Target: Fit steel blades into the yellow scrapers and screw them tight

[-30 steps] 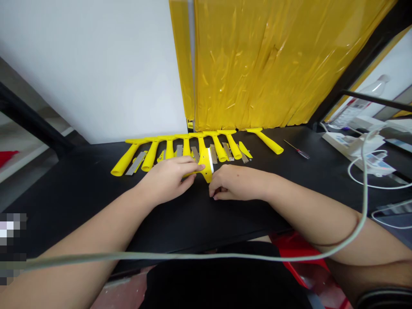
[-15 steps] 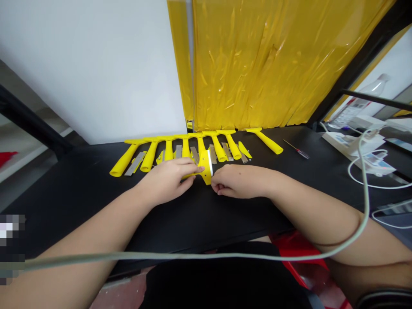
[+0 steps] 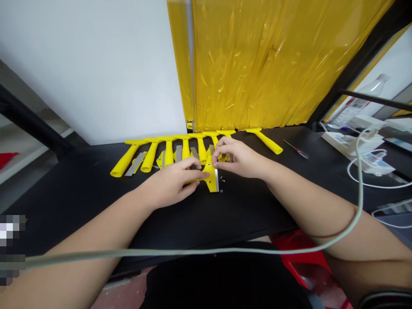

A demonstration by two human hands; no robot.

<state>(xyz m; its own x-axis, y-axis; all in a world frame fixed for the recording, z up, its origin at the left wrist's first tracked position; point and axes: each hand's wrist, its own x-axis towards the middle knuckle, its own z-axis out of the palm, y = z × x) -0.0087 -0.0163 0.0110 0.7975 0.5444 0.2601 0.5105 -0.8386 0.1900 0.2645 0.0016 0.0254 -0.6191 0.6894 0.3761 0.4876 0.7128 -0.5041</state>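
Note:
My left hand [image 3: 175, 182] is closed on a yellow scraper [image 3: 211, 182], thumb and fingers around its handle and neck. Along the right edge of the scraper's flat head runs a silver blade [image 3: 216, 180], and small holes show in the yellow face. My right hand [image 3: 238, 159] is pinched at the upper end of that head; whatever sits between its fingertips is too small to make out. On the black tabletop, just right of the blade, lie small screws [image 3: 222, 179] and a tiny nut [image 3: 221, 191].
Behind my hands stretches a row of yellow scraper handles [image 3: 149, 156], with metal blades [image 3: 137, 164] between them. One more handle [image 3: 268, 141] and a screwdriver [image 3: 296, 149] lie to the right. A pale cable [image 3: 206, 251] crosses in front of my arms.
My right hand has moved up and away from beside the blade to the head's upper end, uncovering the small screws and nut. The scraper has shifted slightly right and toward me.

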